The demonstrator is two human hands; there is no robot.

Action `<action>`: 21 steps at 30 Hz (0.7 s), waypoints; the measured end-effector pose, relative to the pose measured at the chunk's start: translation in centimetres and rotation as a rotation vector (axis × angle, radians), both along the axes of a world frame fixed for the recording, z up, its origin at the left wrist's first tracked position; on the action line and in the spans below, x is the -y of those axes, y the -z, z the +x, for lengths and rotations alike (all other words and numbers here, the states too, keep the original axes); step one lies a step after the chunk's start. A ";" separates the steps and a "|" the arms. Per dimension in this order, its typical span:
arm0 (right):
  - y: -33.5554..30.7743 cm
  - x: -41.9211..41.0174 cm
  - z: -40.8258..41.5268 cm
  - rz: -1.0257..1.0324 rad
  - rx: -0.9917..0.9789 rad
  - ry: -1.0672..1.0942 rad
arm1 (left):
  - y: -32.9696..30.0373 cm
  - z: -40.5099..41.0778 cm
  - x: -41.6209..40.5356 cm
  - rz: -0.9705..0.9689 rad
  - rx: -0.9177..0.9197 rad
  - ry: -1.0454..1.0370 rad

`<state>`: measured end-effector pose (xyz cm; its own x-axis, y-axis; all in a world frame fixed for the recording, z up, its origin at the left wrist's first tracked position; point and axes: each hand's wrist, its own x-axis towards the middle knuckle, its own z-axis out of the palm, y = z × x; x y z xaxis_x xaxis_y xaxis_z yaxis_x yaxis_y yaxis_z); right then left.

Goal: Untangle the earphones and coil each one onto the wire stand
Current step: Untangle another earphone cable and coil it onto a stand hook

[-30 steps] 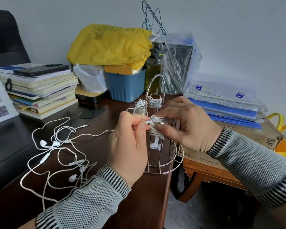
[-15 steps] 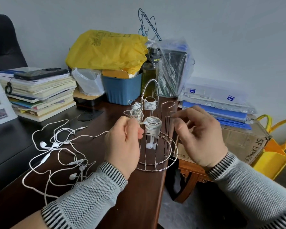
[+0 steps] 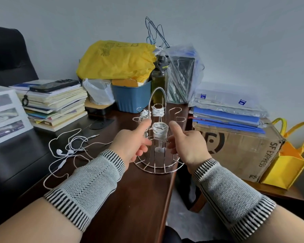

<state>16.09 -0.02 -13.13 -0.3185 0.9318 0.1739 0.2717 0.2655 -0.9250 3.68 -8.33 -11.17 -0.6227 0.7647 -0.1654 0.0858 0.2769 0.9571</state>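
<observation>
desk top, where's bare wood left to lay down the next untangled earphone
Bare wood lies in front of the round wire stand, toward the near edge of the dark wooden desk, between the sleeves. Left is crowded by the tangled white earphones, behind by the blue plastic bin.

A chrome wire stand point(image 3: 158, 165) sits upright at centre frame, on the right edge of the dark wooden bench point(image 3: 130, 199): a round base ring with radial spokes, thin vertical posts topped by loops, and an arched handle rising above. Three white earphone coils hang on its loops: the nearest coil point(image 3: 160, 130) is wound tight at the front, its earbuds dangling below toward the base; a second coil point(image 3: 158, 111) hangs behind it at upper centre, and a third coil point(image 3: 144, 114) just to its left. At left of centre, loose tangled earphones point(image 3: 68, 151) sprawl flat across the bench in white loops, earbuds and a plug showing.
</observation>
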 end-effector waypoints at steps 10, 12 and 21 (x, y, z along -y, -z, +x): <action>-1.3 0.2 -0.5 -0.232 -0.058 -0.082 | -1.0 0.7 -0.4 -0.024 -0.006 0.010; -1.6 0.2 -0.5 -0.264 -0.078 -0.092 | -0.9 0.9 -0.5 0.007 0.012 -0.017; -1.7 0.2 -0.6 -0.321 -0.172 -0.096 | -0.7 1.2 -0.6 0.106 0.069 -0.082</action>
